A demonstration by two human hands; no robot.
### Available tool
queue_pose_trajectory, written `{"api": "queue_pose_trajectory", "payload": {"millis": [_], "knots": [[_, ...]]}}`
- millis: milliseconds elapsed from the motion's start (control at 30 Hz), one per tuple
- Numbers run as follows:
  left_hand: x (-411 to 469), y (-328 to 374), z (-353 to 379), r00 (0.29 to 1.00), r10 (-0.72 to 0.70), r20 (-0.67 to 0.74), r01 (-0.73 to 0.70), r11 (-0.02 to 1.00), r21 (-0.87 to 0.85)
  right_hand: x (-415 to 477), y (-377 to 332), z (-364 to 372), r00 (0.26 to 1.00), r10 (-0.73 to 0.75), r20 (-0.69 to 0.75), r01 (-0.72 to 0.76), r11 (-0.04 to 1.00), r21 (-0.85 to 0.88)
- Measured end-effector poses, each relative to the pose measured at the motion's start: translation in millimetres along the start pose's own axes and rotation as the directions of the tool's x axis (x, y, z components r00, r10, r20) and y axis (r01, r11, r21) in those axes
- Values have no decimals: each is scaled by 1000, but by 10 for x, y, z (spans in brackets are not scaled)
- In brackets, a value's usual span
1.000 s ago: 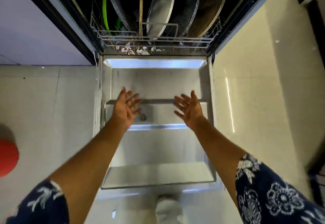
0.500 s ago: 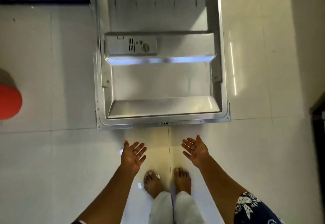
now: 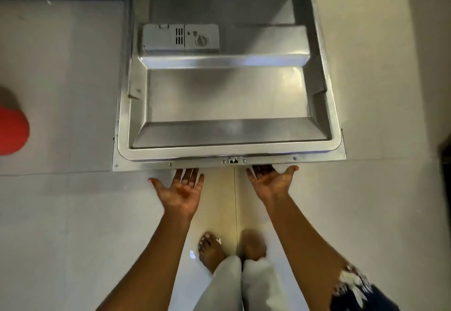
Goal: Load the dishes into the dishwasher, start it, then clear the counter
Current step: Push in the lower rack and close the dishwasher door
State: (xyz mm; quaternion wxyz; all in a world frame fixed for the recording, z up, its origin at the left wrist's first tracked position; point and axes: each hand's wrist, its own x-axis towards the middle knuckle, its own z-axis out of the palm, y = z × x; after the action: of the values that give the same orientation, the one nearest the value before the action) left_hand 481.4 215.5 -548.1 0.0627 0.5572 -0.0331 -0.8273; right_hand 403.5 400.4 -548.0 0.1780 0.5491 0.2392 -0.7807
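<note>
Dishwasher door [image 3: 227, 96]: open flat, front edge just above both hands' fingertips.
Left hand [image 3: 181, 190]: palm up, fingers [image 3: 188, 176] straight, slightly spread.
Right hand [image 3: 271, 181]: palm up, fingers straight, tips hidden.

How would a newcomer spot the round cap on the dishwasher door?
Start at the open dishwasher door, steel inner side up. Left on its upper ledge sits a grey plastic dispenser panel. The cap is in that panel's right half: the only round knob, just right of the slotted vents.
</note>
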Motion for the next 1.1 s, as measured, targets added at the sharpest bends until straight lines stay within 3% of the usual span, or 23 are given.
{"api": "queue_pose_trajectory", "payload": {"millis": [267,533,667,800,867,900,933,967,1000,1033,1067,1100], "knots": [[-2144,611,1551,955,67,289,-125,974,187,-2360,-701,1338,975,-81,206,97,993,-69],[-3157,1271,3546,837,67,543,-300,886,352,-3483,-1371,3044,823,-187,537,304,942,-139],[-3370,1477,4290,809,62,585,-458,690,560,-3595,-1589,3693,771,-162,616,402,874,-273],[-3335,1568,4843,774,159,613,-618,404,675,-3596,-1796,4180,706,-122,697,526,750,-401],[-3326,1594,5108,721,216,659,-693,218,687,-3620,-1929,4442,694,-100,713,623,580,-525],[-3269,1609,5233,693,211,689,-719,132,682,-3607,-1999,4573,682,-124,721,708,361,-607],[-3210,1622,5329,664,204,719,-735,-1,679,-3586,-2065,4681,628,-203,751,769,15,-639],[-3126,1642,5398,626,209,752,-734,-170,658,-3541,-2129,4770,470,-316,824,739,-370,-563],[-3088,1660,5452,567,238,789,-709,-346,614,-3480,-2193,4851,259,-335,906,607,-673,-423],[-3016,1692,5477,490,263,831,-675,-488,553,-3421,-2246,4923,106,-255,961,466,-841,-275],[-2973,1729,5520,396,285,873,-625,-613,484,-3379,-2295,5029,15,-165,986,370,-916,-158],[-2899,1794,5565,296,280,913,-571,-715,404,-3336,-2346,5159,-19,-84,996,315,-946,-73]]}}
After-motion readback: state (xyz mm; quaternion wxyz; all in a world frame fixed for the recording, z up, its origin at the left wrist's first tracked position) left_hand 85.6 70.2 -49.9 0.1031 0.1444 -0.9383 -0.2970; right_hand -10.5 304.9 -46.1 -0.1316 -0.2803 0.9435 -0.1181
